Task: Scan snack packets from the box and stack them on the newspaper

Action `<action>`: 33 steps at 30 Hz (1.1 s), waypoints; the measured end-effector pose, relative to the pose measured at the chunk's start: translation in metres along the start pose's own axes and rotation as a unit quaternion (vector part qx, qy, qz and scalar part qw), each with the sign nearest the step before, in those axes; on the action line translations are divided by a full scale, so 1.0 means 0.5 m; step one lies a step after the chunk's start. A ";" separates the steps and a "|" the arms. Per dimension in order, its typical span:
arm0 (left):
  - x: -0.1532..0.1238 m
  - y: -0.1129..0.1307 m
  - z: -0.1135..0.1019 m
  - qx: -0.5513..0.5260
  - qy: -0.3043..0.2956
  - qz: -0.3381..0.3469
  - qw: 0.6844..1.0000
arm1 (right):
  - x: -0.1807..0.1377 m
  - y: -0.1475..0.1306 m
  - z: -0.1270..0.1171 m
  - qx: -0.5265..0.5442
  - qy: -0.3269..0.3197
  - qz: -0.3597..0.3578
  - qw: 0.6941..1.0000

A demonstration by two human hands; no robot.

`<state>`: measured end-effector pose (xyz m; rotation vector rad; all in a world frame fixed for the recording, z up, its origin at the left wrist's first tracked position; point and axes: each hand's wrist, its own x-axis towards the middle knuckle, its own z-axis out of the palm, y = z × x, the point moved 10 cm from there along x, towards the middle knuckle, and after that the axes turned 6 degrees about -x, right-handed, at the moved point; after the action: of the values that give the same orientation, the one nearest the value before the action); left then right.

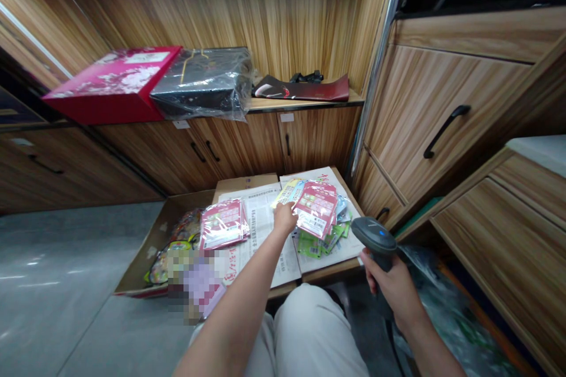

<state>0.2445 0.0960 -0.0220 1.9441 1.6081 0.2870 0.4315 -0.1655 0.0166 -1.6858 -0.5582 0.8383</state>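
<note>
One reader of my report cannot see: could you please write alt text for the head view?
A person's left hand touches red packets lying over newspaper; the right hand holds a dark handheld scanner. An open carton stands on the picture's left, and behind are wooden cabinets.

I have my left arm stretched forward, the left grip being farther; my right grip is curled, its forearm slanting.

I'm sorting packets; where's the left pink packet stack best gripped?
Probably the near edge of the left pink packet stack, approached from the wearer's side and pinched top and bottom: it lies flat, with that edge facing the wearer uncovered.
</note>
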 end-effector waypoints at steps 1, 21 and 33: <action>-0.004 0.005 -0.001 0.036 -0.004 0.009 0.999 | 0.000 0.002 -0.001 0.000 0.000 0.002 1.000; -0.011 0.007 -0.021 0.069 -0.032 0.111 0.991 | -0.012 0.020 0.002 0.005 -0.001 0.026 1.000; -0.082 -0.403 -0.246 0.161 0.128 -0.235 0.950 | -0.022 0.040 0.021 -0.081 -0.014 0.050 0.995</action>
<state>0.0056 0.1131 -0.0291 1.7207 2.3537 0.0864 0.4153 -0.1723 -0.0014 -1.8653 -0.5782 0.9101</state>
